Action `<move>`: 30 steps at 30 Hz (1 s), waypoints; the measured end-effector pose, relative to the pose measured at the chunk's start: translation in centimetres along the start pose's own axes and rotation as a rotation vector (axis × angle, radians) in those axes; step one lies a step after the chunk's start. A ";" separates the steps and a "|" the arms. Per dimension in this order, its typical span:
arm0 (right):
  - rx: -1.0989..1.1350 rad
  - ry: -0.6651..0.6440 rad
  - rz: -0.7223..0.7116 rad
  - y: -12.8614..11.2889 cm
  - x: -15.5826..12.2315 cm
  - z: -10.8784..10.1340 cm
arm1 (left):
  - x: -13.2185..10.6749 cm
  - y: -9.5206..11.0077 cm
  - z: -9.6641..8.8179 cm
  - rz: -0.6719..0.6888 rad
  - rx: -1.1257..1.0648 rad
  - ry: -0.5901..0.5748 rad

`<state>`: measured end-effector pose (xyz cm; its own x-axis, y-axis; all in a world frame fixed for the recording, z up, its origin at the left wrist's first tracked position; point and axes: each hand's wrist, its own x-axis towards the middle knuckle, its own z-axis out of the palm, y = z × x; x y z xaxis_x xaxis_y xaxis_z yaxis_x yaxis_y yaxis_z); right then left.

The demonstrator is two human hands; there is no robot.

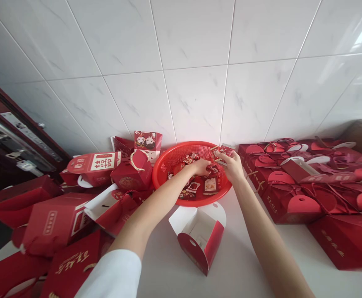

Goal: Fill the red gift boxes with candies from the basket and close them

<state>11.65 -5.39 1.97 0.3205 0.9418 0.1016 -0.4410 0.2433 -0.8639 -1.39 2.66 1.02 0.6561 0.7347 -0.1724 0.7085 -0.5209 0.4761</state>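
A round red plastic basket stands against the tiled wall and holds several small red sweet packets. Both my hands reach into it. My left hand is curled down among the packets at the basket's middle, fingers closed on something I cannot make out. My right hand is at the basket's right rim, pinching a small red packet. Just in front of the basket stands an open red gift box with white inner flaps, its top open towards me.
Assembled red gift boxes lie piled at the left. Flat red boxes with cord handles are stacked at the right. A dark door is at the far left. White tabletop shows between my arms.
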 end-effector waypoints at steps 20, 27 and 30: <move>0.042 -0.036 0.065 -0.3 -0.1 0.3 | -0.9 -0.4 -3.4 0.119 -0.760 0.391; 0.076 -0.155 0.132 -0.2 -0.2 0.3 | -0.7 0.4 -2.9 0.195 -1.035 0.384; 0.080 -0.136 0.127 -0.3 -0.3 0.5 | -0.8 0.6 -3.2 0.194 -0.957 0.441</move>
<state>11.30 -5.68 2.43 0.1443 0.9875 0.0642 -0.5377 0.1327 -0.8327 -2.32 3.17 4.20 0.4478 0.8680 0.2143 -0.0221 -0.2289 0.9732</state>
